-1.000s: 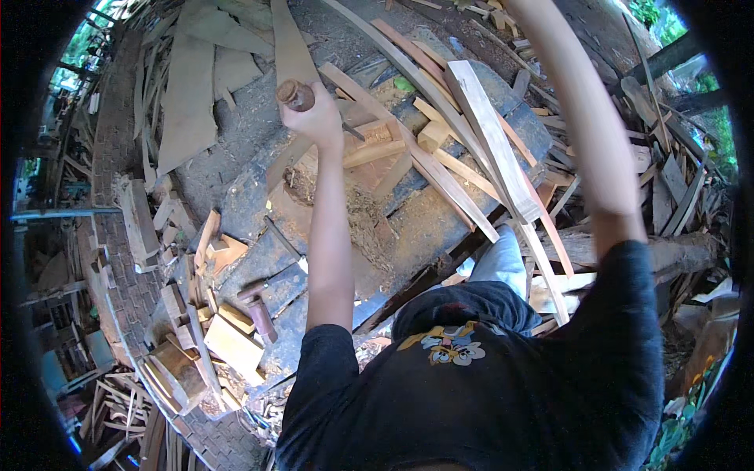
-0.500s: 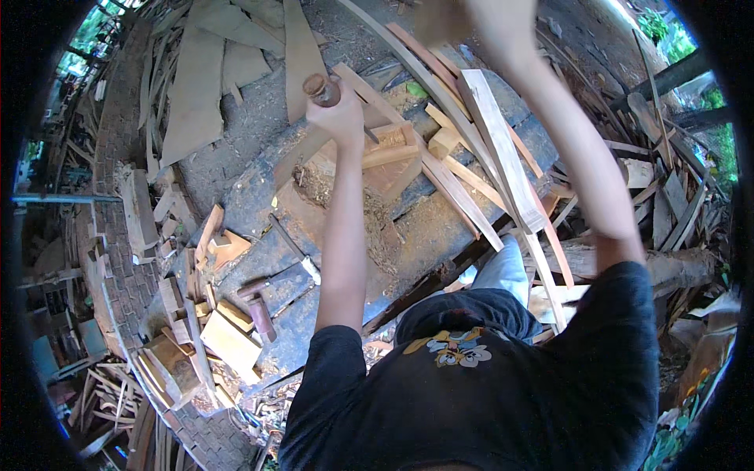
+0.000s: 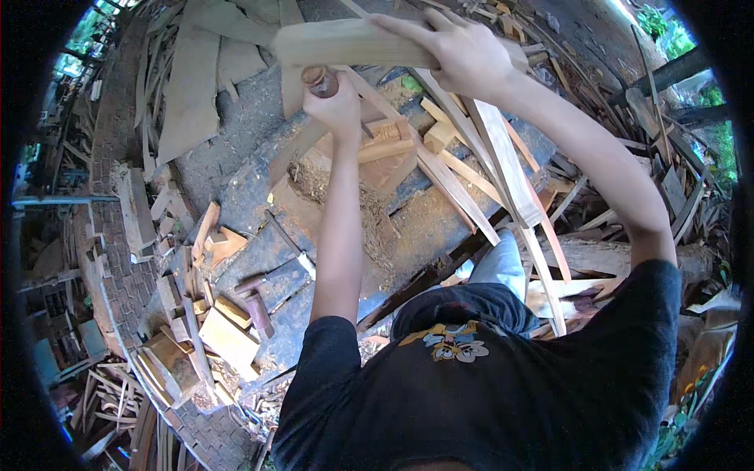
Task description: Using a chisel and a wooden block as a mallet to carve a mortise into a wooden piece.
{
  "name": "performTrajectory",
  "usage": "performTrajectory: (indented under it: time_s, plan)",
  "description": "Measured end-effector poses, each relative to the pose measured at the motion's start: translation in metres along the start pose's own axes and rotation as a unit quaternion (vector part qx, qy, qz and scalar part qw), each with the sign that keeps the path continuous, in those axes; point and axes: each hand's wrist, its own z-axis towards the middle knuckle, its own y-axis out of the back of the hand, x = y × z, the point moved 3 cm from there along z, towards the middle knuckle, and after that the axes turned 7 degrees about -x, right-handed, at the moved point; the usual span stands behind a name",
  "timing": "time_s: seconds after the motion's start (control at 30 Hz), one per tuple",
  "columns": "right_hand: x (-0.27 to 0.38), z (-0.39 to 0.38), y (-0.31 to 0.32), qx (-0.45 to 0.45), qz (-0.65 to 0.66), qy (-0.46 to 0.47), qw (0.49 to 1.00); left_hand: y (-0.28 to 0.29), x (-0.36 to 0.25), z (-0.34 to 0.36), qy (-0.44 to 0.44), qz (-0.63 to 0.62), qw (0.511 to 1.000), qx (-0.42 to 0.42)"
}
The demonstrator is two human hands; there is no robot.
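My left hand [image 3: 338,107] is closed round the wooden handle [image 3: 320,81] of a chisel, whose butt sticks up above the fist. A short stretch of dark blade shows below the hand, pointing at a recess in a wooden workpiece [image 3: 386,149]. Its tip cannot be made out. My right hand [image 3: 471,56] grips a thick, pale wooden bat [image 3: 338,43], the forefinger stretched along it. The bat lies crosswise just beyond the chisel's butt; whether they touch is unclear. Wood shavings [image 3: 369,235] are heaped on the near side of the workpiece.
A dark worktop [image 3: 251,192] carries a hammer [image 3: 258,302], a narrow metal tool [image 3: 284,234] and yellowish wood blocks [image 3: 228,341]. Long planks [image 3: 503,157] lean across its right side. Flat boards [image 3: 191,86] lie on the ground at far left, scrap timber at right.
My right hand has swung the bat down and left, from the top edge to beside the chisel's butt. My left hand has barely moved and keeps its grip.
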Motion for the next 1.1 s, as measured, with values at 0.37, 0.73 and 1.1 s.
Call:
performTrajectory:
  time_s: [0.37, 0.73, 1.1]
  plan:
    - [-0.001, -0.01, 0.002, -0.018, 0.014, 0.036, 0.999, -0.009, -0.011, -0.006, 0.011, -0.01, 0.999, 0.028]
    - [-0.018, -0.006, 0.012, -0.204, 0.172, -0.047, 0.963, -0.005, -0.013, -0.009, 0.003, 0.011, 1.0, 0.02]
    - [0.003, 0.011, 0.044, -0.366, 0.351, -0.199, 0.838, -0.005, 0.001, -0.006, -0.005, 0.052, 0.998, 0.032]
